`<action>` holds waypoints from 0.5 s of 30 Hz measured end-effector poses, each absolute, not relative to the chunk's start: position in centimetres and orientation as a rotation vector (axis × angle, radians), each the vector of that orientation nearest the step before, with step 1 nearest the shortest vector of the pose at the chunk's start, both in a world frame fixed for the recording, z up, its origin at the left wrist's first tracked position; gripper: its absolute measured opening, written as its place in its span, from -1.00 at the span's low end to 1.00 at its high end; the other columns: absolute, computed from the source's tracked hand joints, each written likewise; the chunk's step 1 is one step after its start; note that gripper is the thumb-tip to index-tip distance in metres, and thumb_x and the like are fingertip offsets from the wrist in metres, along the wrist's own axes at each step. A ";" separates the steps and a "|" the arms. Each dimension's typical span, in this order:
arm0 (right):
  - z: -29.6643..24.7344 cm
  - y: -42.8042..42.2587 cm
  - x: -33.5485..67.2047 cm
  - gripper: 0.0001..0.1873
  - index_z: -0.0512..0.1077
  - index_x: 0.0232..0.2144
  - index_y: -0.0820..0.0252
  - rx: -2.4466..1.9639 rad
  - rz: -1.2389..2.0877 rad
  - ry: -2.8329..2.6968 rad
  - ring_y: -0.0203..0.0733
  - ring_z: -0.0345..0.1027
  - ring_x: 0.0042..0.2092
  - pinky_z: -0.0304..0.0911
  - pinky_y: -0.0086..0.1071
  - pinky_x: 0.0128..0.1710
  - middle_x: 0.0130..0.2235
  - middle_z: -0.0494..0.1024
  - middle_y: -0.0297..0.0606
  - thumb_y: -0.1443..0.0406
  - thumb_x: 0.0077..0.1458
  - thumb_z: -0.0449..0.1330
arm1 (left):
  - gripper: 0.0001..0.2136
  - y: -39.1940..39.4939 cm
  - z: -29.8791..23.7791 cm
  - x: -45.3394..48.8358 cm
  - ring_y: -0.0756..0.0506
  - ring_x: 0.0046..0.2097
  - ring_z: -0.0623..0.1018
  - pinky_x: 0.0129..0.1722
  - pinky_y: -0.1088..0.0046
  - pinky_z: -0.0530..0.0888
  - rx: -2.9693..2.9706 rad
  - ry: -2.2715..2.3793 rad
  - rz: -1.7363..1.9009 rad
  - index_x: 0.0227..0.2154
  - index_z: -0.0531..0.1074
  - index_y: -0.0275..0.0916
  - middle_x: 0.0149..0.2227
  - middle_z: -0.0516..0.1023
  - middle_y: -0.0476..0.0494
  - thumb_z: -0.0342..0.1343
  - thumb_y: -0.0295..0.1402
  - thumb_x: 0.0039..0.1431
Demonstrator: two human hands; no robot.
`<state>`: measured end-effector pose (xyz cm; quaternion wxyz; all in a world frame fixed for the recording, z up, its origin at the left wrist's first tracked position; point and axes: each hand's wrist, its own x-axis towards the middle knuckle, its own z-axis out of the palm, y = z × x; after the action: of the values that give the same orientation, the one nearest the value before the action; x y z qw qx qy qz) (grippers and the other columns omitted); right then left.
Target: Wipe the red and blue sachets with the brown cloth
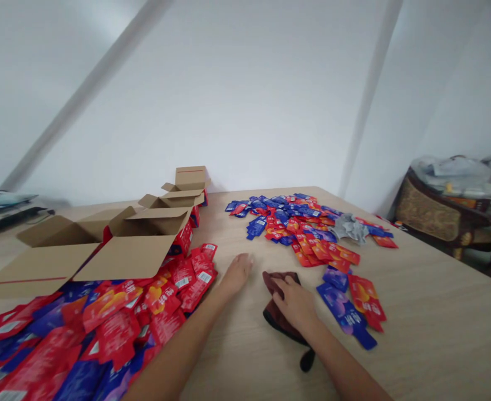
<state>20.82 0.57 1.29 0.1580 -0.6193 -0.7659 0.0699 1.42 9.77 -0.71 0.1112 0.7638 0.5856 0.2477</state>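
My left hand [237,273] lies flat on the wooden table [429,312], fingers stretched out, holding nothing, just right of a heap of red and blue packets [103,323]. My right hand [294,302] rests on a dark brown cloth [276,312], fingers curled over it and pressing it to the table. Beside that hand, on the right, lie a few blue and red packets [349,306].
Several open cardboard boxes [145,234] stand at the back left. A spread of red and blue packets [304,223] with a grey crumpled cloth [349,227] covers the far middle. A dark cabinet [437,211] with bagged items stands beyond the table's right edge.
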 end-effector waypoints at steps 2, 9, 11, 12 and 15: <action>1.7 0.6 20.7 -0.60 0.30 0.02 -0.10 -1.664 0.288 -2.250 -0.10 0.31 -0.10 0.22 -0.28 -0.15 -0.08 0.41 -0.22 0.15 0.14 -0.08 | -0.57 11.6 -2.0 2.9 -0.11 0.16 0.26 0.13 0.31 0.17 2.155 1.705 0.756 0.06 0.23 -0.33 0.12 0.30 -0.29 -0.30 -0.21 0.27; 3.5 9.5 26.0 -0.49 0.15 0.15 0.14 -1.550 -0.036 -2.136 -0.08 0.14 0.04 0.02 -0.19 0.07 -0.02 0.34 -0.13 0.12 0.21 -0.17 | -0.54 14.5 -3.1 3.3 -0.10 0.17 0.25 0.16 0.30 0.14 2.136 1.739 0.902 0.08 0.21 -0.32 0.14 0.28 -0.27 -0.31 -0.17 0.27; 3.7 14.5 28.1 -0.46 0.14 0.15 0.21 -1.640 -0.171 -2.110 -0.06 0.08 0.08 -0.02 -0.18 0.08 0.03 0.30 -0.07 0.09 0.20 -0.14 | -0.53 15.1 -3.1 3.1 -0.11 0.16 0.26 0.16 0.32 0.15 2.123 1.768 0.905 0.09 0.21 -0.33 0.14 0.28 -0.27 -0.31 -0.15 0.26; 3.7 17.0 29.0 -0.44 0.13 0.16 0.22 -1.701 -0.208 -2.099 -0.03 0.05 0.11 -0.03 -0.16 0.08 0.06 0.26 -0.05 0.08 0.18 -0.11 | -0.52 15.3 -3.0 3.1 -0.11 0.16 0.27 0.16 0.32 0.15 2.120 1.783 0.909 0.08 0.21 -0.34 0.13 0.29 -0.28 -0.32 -0.14 0.26; 3.1 23.1 30.8 -0.42 0.11 0.17 0.08 -1.939 -0.188 -2.029 0.08 -0.03 0.16 -0.05 0.01 0.04 0.16 0.15 -0.05 0.01 0.15 -0.10 | -0.48 15.7 -3.2 3.3 -0.12 0.15 0.28 0.16 0.33 0.14 2.120 1.813 0.924 0.08 0.23 -0.36 0.12 0.31 -0.30 -0.33 -0.11 0.26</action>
<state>30.77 23.10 3.07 0.1639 -0.6800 -0.7116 -0.0658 3.26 15.66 -3.15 0.1014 0.7178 0.6137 0.3128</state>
